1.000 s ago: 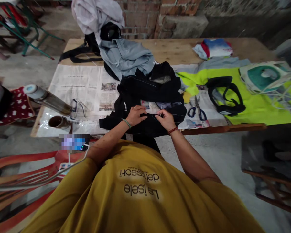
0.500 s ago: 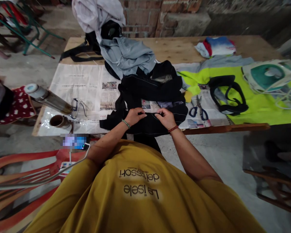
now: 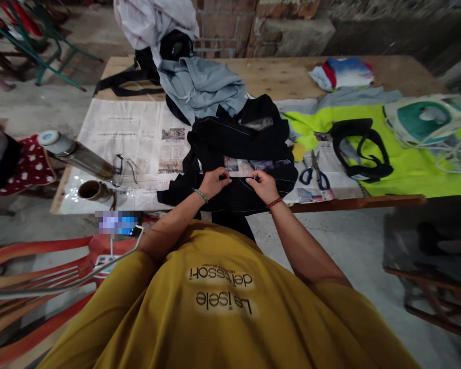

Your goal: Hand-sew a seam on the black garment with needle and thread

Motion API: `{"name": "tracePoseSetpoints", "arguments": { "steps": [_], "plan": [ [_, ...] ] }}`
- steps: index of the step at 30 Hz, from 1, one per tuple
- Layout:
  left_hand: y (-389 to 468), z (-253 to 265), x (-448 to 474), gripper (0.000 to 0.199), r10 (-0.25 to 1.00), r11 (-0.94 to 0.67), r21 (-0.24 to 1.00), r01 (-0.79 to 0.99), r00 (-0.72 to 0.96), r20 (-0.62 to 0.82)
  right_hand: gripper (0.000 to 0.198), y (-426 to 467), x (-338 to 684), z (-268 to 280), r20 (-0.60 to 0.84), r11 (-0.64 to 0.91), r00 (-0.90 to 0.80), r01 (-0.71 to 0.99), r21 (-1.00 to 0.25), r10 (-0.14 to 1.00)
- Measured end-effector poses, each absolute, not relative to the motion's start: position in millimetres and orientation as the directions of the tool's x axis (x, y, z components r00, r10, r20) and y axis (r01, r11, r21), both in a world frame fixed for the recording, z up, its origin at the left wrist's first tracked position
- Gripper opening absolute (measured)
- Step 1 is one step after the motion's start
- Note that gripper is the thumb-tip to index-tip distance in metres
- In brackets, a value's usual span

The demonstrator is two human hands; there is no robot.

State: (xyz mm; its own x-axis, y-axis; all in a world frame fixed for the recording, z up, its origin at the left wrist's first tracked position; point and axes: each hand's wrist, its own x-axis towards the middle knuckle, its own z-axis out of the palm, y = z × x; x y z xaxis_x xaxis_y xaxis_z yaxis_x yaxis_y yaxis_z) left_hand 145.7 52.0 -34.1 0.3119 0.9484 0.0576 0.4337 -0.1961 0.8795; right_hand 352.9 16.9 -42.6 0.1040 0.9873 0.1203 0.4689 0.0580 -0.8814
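Observation:
A black garment (image 3: pixel 238 138) with pale stitching lies bunched at the table's front edge, over newspaper. My left hand (image 3: pixel 214 183) pinches its near part, thumb and fingertips together. A short way to the right, my right hand (image 3: pixel 264 186) also pinches the black cloth along the same edge. The strip of cloth between the two hands runs nearly level. Behind the black garment a grey hooded garment (image 3: pixel 203 87) is heaped. Scissors (image 3: pixel 314 173) with dark blue handles lie to the right of my right hand, blades pointing away from me.
Left on the table (image 3: pixel 276 77) are a flask (image 3: pixel 77 156), a brown mug (image 3: pixel 94 191) and eyeglasses (image 3: pixel 123 170). To the right, an iron (image 3: pixel 422 120) and a black strap (image 3: pixel 363 148) rest on a yellow-green garment (image 3: pixel 403 177). A red plastic chair (image 3: pixel 38 251) stands below left.
Both hands stay in nearly the same place on the black garment. The fingers of my left hand have shifted very slightly; the rest looks the same.

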Motion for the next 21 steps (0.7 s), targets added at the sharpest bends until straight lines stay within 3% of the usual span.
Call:
{"name": "tracePoseSetpoints", "arguments": {
  "steps": [3, 8, 15, 19, 21],
  "plan": [
    [53.8, -34.7, 143.5, 0.027, 0.945, -0.148, 0.915, 0.374, 0.326, 0.020, 0.019, 16.8, 354.4, -43.3, 0.101, 0.048, 0.094, 0.447, -0.893, 0.990],
    [54.0, -42.0, 139.5, 0.009, 0.922, 0.006, 0.961, 0.278, 0.369, -0.113, 0.023, 21.2, 353.3, -50.9, 0.082, 0.045, 0.061, 0.458, -0.888, 0.995],
    [44.1, -61.9, 131.9, 0.008, 0.952, 0.036, 0.977, 0.209, 0.292, -0.097, 0.034, 14.1, 343.9, -35.1, 0.318, 0.160, 0.199, 0.555, -0.816, 0.927],
    [40.2, -68.3, 130.8, 0.010, 0.956, 0.007, 0.974, 0.225, 0.286, -0.072, 0.045, -10.7, 328.5, -26.8, 0.228, 0.127, 0.144, 0.504, -0.854, 0.963],
    [39.5, -70.0, 131.1, 0.009, 0.958, -0.011, 0.967, 0.254, 0.279, -0.062, 0.039, -21.4, 317.9, -32.8, 0.161, 0.109, 0.068, 0.480, -0.871, 0.985]
  ]
}}
